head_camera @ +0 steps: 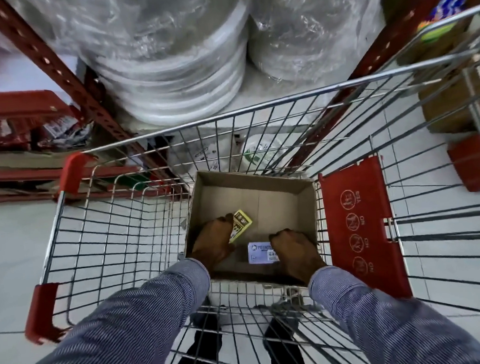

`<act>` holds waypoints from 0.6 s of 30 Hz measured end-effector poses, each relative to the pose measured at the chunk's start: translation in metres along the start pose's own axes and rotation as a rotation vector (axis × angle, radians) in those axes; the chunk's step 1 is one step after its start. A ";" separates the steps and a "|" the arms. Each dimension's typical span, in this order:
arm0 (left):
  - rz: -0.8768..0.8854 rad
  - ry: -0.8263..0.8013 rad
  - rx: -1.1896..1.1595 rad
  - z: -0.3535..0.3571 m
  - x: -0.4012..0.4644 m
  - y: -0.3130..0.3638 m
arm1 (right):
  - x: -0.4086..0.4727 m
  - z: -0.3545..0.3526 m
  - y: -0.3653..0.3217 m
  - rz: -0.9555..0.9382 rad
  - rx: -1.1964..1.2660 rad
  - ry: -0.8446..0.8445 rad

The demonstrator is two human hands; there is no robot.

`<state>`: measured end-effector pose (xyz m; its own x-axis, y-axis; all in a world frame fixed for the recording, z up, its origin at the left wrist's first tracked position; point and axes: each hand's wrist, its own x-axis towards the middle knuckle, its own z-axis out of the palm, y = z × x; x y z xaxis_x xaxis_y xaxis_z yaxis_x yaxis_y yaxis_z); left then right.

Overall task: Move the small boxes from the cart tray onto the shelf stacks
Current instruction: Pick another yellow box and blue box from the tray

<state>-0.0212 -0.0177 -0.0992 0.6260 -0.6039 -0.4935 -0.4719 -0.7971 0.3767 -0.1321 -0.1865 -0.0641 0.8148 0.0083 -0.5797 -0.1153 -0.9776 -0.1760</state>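
Observation:
Both my hands reach down into an open cardboard tray point(304, 194) that sits in a wire shopping cart point(107, 232). My left hand point(213, 244) grips a small yellow-green box point(240, 224) near the tray's left wall. My right hand point(295, 251) is curled with its fingers closed, resting on the tray floor beside a white label point(258, 252); whether it holds a box is hidden. The rest of the tray floor is bare cardboard.
Red steel shelf uprights point(66, 77) frame stacks of plastic-wrapped white plates point(176, 73) right behind the cart. A red child-seat flap point(359, 225) stands to the right of the tray. Red packets point(19, 133) lie on a low shelf at left; a cardboard carton point(447, 104) sits at right.

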 end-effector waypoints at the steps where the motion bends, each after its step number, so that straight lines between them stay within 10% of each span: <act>1: 0.000 0.014 -0.027 -0.001 -0.002 0.000 | -0.002 -0.003 0.000 0.001 0.000 0.011; 18: 0.126 0.614 -0.175 -0.277 -0.138 0.057 | -0.126 -0.281 -0.051 -0.082 -0.049 0.493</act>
<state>0.0372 0.0212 0.2077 0.8379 -0.5398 0.0806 -0.4889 -0.6768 0.5504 -0.0695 -0.1971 0.2416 0.9929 -0.0029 -0.1186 -0.0221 -0.9868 -0.1607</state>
